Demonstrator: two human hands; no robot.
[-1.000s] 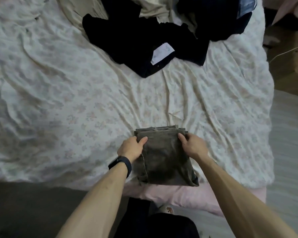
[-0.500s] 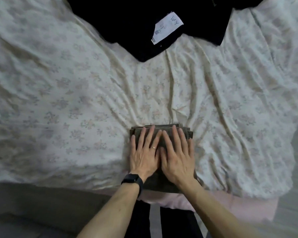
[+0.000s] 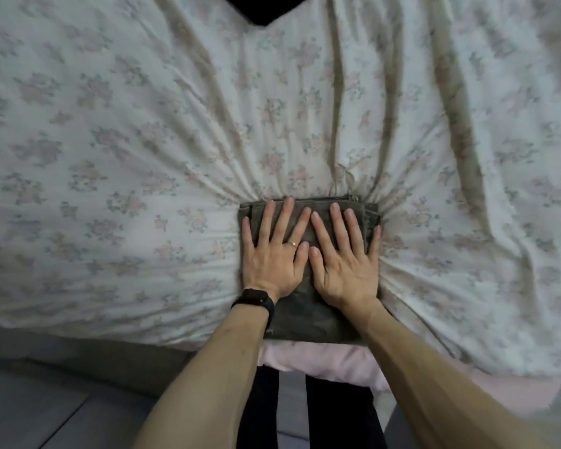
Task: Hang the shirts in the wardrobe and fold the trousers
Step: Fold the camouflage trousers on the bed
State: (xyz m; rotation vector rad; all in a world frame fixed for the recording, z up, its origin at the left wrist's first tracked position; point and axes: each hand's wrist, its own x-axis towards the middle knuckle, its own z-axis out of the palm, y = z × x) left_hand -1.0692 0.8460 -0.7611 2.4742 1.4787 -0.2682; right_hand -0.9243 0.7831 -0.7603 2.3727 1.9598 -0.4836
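Note:
Grey-brown trousers, folded into a compact rectangle, lie at the near edge of the bed. My left hand, with a ring and a black wristband, presses flat on the left half of the bundle, fingers straight and spread. My right hand presses flat on the right half beside it, its little finger at the bundle's right edge. The sheet puckers around the pressed bundle.
The bed's floral white sheet fills most of the view. A tip of dark clothing shows at the top edge. A pink mattress edge lies below the trousers, with grey floor and my dark-trousered legs beneath.
My hands went from gripping the bundle's far corners to lying flat on top of it. My head has leaned closer, so the dark clothes have slid almost out of view.

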